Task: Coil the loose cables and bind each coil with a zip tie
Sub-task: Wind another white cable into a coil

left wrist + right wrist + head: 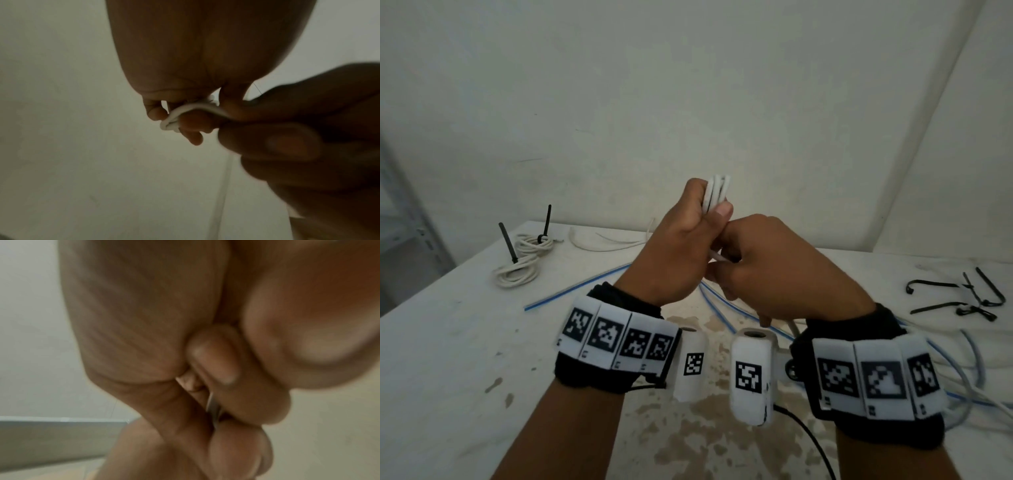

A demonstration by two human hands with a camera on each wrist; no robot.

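My left hand (698, 226) is raised above the table and grips a white cable coil (717, 192), whose loops stick up past the thumb. In the left wrist view the coil (185, 112) curves over the curled fingers. My right hand (767, 270) sits just right of it, fingers curled, pinching a strand of the same white cable (717, 256); in the right wrist view a pale strand (212, 404) shows between finger and thumb. Two bound white coils (524, 260) with upright black zip ties (507, 246) lie at the far left. Loose black zip ties (969, 298) lie at the far right.
Blue-striped cables (585, 284) run across the white table (448, 359) under my hands. More white and grey cable (972, 363) loops at the right edge, and a white cable (602, 241) lies at the back. A grey shelf frame (400, 219) stands beyond the left edge.
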